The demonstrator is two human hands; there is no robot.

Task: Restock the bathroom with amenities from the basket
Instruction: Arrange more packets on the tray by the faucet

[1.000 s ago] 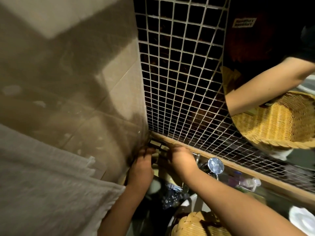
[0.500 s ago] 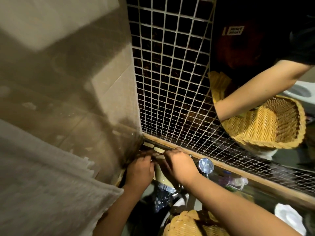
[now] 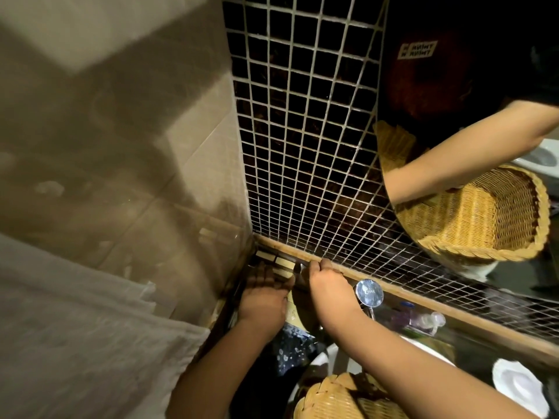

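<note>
A white towel [image 3: 75,343] hung at the left against the beige tiled wall [image 3: 121,146]. In the corner, on the wooden ledge [image 3: 423,300] below the dark mosaic tiles [image 3: 302,131], lay small beige packets [image 3: 283,261]; more of them showed than half a second before. The left hand [image 3: 266,294] stayed there, fingers stretched out flat and touching the packets. Just beside it the right hand [image 3: 329,285] kept its fingers curled at the packets' edge; whether it pinched one could not be told. A chrome tap knob [image 3: 369,292] stood near its wrist. The wicker basket [image 3: 341,397] sat under the right forearm as before, and a mirror [image 3: 484,219] reflected it.
</note>
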